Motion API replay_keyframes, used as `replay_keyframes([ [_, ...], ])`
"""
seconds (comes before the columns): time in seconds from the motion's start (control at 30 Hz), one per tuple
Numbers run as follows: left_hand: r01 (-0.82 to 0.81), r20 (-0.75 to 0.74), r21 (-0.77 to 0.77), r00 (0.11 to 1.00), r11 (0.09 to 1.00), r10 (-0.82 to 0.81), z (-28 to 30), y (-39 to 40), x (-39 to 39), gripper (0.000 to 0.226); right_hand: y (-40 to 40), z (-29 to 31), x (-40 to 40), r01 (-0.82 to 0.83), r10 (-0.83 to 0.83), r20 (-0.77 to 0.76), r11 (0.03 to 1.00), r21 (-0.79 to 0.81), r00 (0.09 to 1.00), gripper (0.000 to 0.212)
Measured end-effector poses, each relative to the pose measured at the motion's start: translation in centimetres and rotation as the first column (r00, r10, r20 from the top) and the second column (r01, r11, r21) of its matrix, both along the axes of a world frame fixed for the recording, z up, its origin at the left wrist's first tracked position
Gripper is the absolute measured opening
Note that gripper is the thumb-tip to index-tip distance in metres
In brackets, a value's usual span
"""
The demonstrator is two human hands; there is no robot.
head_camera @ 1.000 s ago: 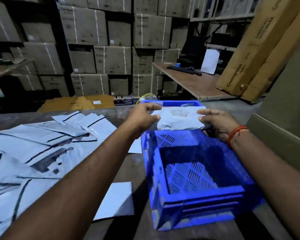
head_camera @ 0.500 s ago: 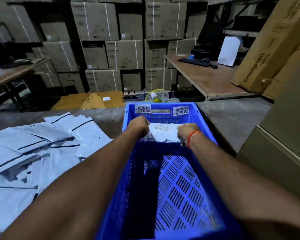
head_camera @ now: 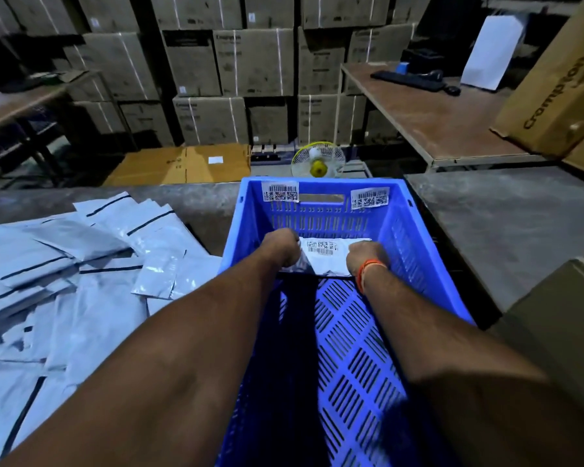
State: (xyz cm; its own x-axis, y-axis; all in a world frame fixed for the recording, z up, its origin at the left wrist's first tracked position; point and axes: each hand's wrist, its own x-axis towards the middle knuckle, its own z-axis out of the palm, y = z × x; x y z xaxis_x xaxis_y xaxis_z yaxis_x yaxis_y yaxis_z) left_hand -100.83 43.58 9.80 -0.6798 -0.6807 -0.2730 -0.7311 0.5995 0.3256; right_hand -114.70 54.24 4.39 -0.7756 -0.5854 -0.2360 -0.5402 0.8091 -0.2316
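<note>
Both hands hold a labelled parcel inside a blue crate.

The left hand (head_camera: 281, 247) and right hand (head_camera: 364, 256) grip opposite ends of the white courier packet (head_camera: 327, 257), low against the far wall of the plastic crate (head_camera: 415, 230); empty mailer bags (head_camera: 81, 264) lie alongside.

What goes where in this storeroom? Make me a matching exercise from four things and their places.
Things:
1. parcel
2. mailers
3. fan
4. keyboard

Places:
A. on the wooden table
B. inside the crate, gripped by the left hand and right hand
C. beyond the crate's far wall
D. piled left of the crate

Pairs: 1-B, 2-D, 3-C, 4-A
</note>
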Motion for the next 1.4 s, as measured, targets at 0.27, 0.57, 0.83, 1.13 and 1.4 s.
replay_keyframes([
  [0.27,0.129,0.164,-0.123,0.98,0.984,-0.108,0.0,0.4,0.1,0.031,-0.2,0.5,1.2,0.16,-0.148,0.085,0.975,-0.153,0.985,0.035],
  [0.57,0.164,0.052,-0.389,0.986,0.907,-0.156,4.8,3.5,4.7,0.046,3.1,6.9,5.3,-0.001,-0.022,-0.087,0.968,-0.251,0.996,0.043],
  [0.83,0.023,-0.077,-0.32,0.996,0.947,-0.05,6.1,6.6,9.8,0.042,8.0,9.9,8.3,-0.154,0.097,-0.213,0.95,-0.271,0.972,0.049],
  [1.13,0.029,-0.199,-0.304,0.975,0.952,-0.093,6.7,9.6,14.2,0.045,12.2,9.8,12.2,-0.251,0.201,-0.202,0.932,-0.26,0.958,0.049],
  [1.4,-0.022,-0.34,-0.219,0.939,0.975,-0.055,6.9,11.1,22.1,0.043,19.0,10.4,17.2,-0.207,0.107,-0.294,0.919,-0.336,0.95,0.042],
])
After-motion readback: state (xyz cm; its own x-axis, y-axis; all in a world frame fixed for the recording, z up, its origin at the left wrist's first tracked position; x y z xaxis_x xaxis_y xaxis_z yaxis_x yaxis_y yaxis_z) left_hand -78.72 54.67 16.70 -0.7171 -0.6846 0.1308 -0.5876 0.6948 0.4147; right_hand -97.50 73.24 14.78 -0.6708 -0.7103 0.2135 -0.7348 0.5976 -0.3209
